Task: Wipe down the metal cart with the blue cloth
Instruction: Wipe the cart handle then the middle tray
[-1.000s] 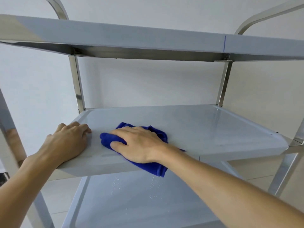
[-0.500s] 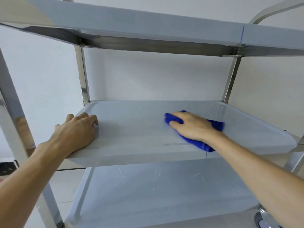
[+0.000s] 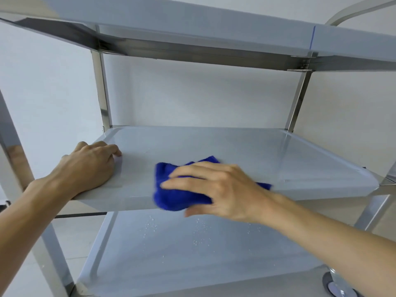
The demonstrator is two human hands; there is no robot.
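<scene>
Blue cloth [image 3: 171,196], bunched, lies at front edge of metal cart [image 3: 235,151] middle shelf; lower shelf carries water droplets.

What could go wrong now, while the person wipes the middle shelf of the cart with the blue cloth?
1. The blue cloth lies at the front edge of the middle shelf and partly hangs over it; it may slip off from under the right hand.
2. The wheel suggests the cart can roll; only the left hand steadies it.
3. Water drops sit on the bottom shelf and may be missed.
</scene>
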